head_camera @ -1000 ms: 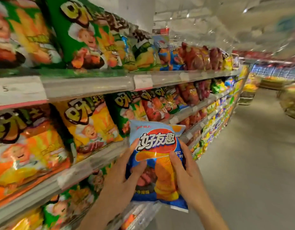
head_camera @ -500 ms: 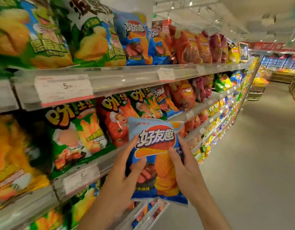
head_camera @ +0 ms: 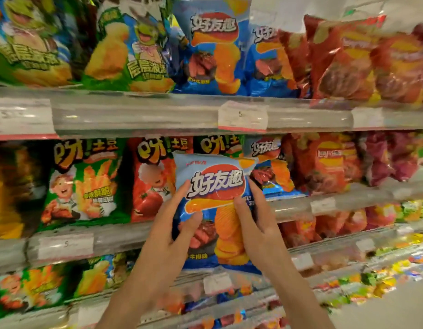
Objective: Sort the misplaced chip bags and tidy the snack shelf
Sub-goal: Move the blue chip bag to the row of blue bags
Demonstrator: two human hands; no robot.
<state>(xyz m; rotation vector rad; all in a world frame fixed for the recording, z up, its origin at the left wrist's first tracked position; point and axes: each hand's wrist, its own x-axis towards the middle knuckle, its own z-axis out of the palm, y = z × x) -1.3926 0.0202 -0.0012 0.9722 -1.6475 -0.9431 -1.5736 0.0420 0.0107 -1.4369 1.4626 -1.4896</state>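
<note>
I hold a blue chip bag [head_camera: 215, 186] upright in front of the middle shelf, with a red oval logo and wavy chips printed on it. My left hand [head_camera: 172, 224] grips its left edge and my right hand [head_camera: 255, 222] grips its right edge. Matching blue bags [head_camera: 213, 48] stand on the top shelf, directly above. One more blue bag of the same kind [head_camera: 272, 167] stands on the middle shelf just right of the held bag, partly hidden by it.
Green bags [head_camera: 129, 48] fill the top shelf's left, red bags [head_camera: 348, 58] its right. The middle shelf holds a green fries bag [head_camera: 84, 181], a red tomato bag [head_camera: 151, 181] and red bags [head_camera: 329, 167]. Shelf rails [head_camera: 158, 115] carry price tags. Lower shelves hold more snacks.
My view has swung left to face the shelves squarely, and the aisle has dropped out of sight. Both hands keep the same hold on the blue bag.
</note>
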